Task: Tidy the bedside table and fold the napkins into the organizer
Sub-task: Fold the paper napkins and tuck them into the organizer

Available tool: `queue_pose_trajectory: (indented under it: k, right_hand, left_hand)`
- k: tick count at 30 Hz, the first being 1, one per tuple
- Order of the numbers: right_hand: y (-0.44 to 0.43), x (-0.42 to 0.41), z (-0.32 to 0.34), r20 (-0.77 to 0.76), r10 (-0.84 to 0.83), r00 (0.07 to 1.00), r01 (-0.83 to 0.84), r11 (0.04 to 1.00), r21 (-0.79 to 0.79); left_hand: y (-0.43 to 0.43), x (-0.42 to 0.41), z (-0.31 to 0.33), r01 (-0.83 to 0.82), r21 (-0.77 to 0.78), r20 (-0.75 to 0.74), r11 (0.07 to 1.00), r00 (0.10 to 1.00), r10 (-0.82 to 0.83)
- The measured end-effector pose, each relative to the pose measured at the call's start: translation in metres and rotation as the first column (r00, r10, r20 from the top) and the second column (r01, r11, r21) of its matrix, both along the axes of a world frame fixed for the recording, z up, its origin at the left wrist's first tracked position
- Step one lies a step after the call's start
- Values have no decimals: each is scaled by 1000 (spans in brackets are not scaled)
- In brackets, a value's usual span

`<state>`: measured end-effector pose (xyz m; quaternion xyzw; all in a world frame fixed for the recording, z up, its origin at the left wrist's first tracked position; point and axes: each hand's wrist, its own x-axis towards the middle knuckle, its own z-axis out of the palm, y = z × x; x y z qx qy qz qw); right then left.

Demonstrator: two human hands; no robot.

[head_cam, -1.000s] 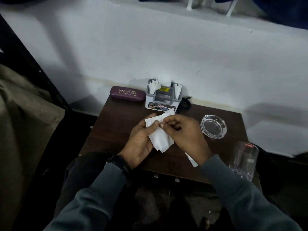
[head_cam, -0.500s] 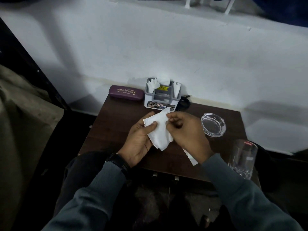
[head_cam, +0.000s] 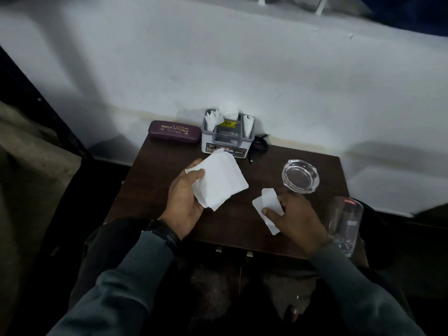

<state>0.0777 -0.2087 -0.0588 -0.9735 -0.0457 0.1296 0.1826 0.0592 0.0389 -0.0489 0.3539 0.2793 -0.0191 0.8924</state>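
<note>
Mid-frame over the tabletop (head_cam: pixel 151 180): left hand (head_cam: pixel 184 202) gripping a napkin stack (head_cam: pixel 219 181), right hand (head_cam: pixel 297 215) pinching a small napkin (head_cam: pixel 265 206).
Best squared flat and creased firmly before going into the organizer (head_cam: pixel 228 138).

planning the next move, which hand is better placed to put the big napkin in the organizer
Left, likely: left hand holds the napkin right before the organizer; right hand pinches a smaller napkin farther off.
</note>
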Motion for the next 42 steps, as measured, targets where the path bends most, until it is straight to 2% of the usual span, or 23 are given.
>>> queue_pose_trajectory:
  k: [4,8,14,16,19,21,26,28,31,34,38,42]
  right_hand:
    - [13,-15,-2,113,-23,993,23,1000,1]
    - [14,-17,-8,72,26,997,-23,999,-34]
    - [6,-16,-13,120,-10,993,0,996,88]
    - [3,-16,-14,107,-41,993,21,983,183]
    - [1,-14,-11,14,-189,982,164,886,433]
    - [1,-13,-9,-11,-250,968,215,810,545]
    - [12,-11,4,-73,-325,943,258,575,776]
    - [20,-9,12,-19,-375,927,228,519,824]
    - [37,-9,29,231,-345,910,30,610,792]
    - [61,-13,39,470,-105,876,-215,787,578]
    - [90,-22,33,448,197,872,-365,872,327]
    - [96,-26,24,493,368,788,-478,871,115]
  left_hand:
    - [1,-2,0,-36,40,-20,999,999,36]
    - [3,-1,-4,-56,70,-42,996,997,59]
    - [3,1,-6,-40,121,-61,992,997,47]
    - [2,1,-6,-27,140,-58,990,998,35]
    - [1,-1,-4,4,164,-48,986,999,4]
    - [-1,-1,-3,16,165,-47,986,999,-9]
    - [-3,-2,-3,37,208,-37,977,999,-30]
    - [-4,-2,-4,58,235,-42,970,998,-50]
    - [-5,-1,-6,94,233,-46,968,995,-85]
    - [-8,1,-6,97,201,-34,975,995,-92]
    - [-9,0,-3,76,155,9,985,997,-79]
    - [-9,-1,2,91,120,-14,989,996,-90]
